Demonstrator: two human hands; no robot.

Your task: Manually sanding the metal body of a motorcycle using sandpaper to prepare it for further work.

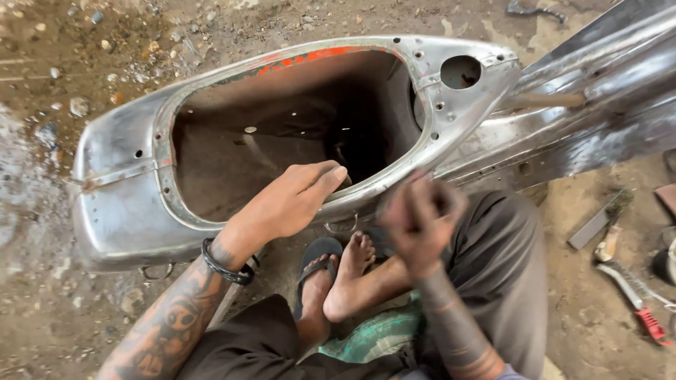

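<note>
Two hands are being held over a bare metal scooter body shell (282, 141) lying on the dirt floor (42, 309). Nearest, the right hand (420, 218) is being blurred; its grip cannot be told. Farther, the left hand (292, 200) is being rested flat, fingers extended, on the shell's opening rim, nothing being grasped.

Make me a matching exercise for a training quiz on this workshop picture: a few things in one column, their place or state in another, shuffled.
Things:
1. left hand
2. right hand
3. wire brush
4. round hole

Places or states:
A. lying on the dirt floor at the right edge
B. resting on the rim of the metal shell
C. blurred, raised over the knee
D. near the shell's narrow end

Pairs: 1-B, 2-C, 3-A, 4-D
</note>
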